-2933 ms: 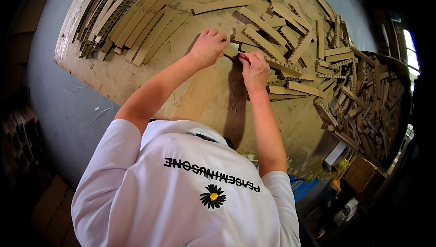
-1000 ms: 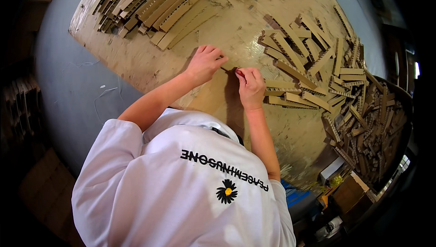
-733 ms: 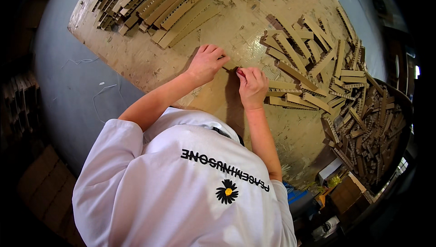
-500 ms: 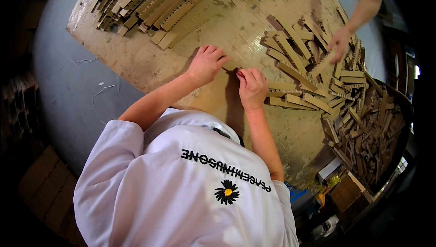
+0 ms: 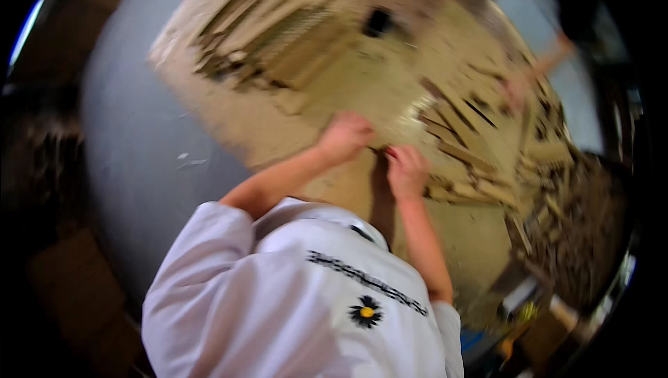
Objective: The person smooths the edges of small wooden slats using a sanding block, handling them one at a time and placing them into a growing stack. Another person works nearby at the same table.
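Over the tan work board (image 5: 445,235), my left hand (image 5: 346,137) and my right hand (image 5: 408,169) come close together, both with closed fingers. A short strip of brown cardboard (image 5: 378,149) bridges the small gap between them, pinched at its ends. Blur and the fingers hide most of it. Just right of my right hand lie loose cardboard strips (image 5: 473,159), scattered and overlapping.
Long cardboard strips (image 5: 278,44) lie in rows at the far left, with a black object (image 5: 377,22) beside them. Another person's hand (image 5: 518,89) reaches over the scattered strips. A heap of dark strips (image 5: 581,218) fills the right side.
The whole view has shifted and blurred, so the board and my hands appear lower and farther right. My hands keep their closed pose. The other person's hand stays over the strips.
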Tool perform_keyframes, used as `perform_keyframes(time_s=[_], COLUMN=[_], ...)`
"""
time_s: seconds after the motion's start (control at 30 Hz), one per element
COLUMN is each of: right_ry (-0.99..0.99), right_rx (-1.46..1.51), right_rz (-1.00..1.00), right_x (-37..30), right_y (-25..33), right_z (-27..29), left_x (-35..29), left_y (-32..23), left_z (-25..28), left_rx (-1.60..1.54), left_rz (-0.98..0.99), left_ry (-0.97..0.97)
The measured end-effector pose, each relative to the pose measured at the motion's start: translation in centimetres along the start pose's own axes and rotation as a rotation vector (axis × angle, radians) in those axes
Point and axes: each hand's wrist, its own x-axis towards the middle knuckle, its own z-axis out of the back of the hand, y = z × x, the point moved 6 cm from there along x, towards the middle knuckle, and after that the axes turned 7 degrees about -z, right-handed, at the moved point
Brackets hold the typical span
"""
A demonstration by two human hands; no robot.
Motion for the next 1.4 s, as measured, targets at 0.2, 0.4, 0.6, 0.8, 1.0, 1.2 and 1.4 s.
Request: perform_keyframes(time_s=[0.2, 0.4, 0.6, 0.8, 1.0, 1.2, 1.4], right_ry=[-0.275, -0.545, -0.722, -0.905, -0.808, -0.655, -0.503], right_rx=[0.403, 0.551, 0.700, 0.836, 0.829, 0.924, 0.918], right_rz=[-0.278, -0.692, -0.961, -1.081, -1.070, -0.996, -0.846], right_x=[-1.2, -12.7, -21.2, -27.7, -26.5, -23.6, -19.4], right_y=[2.2, -3.7, -7.4, -8.6, -8.0, -6.9, -3.5], right_z=[7.2, 11.1, 14.5, 13.9, 13.7, 10.8, 9.0], left_x=[-0.7, 9.4, 16.7, 18.2, 9.0, 1.9, -3.3], left_y=[5.7, -2.8, -25.4, -27.3, -17.0, -6.5, -9.0], left_z=[11.3, 8.3, -10.2, -16.6, -10.5, -2.2, -1.0], left_rx=[0.324, 0.122, -0.090, 0.289, 0.185, 0.271, 0.173], left_rz=[0.105, -0.081, -0.458, -0.503, -0.542, -0.273, -0.253], left_ry=[-0.320, -0.318, 0.297, 0.302, 0.442, 0.246, 0.178])
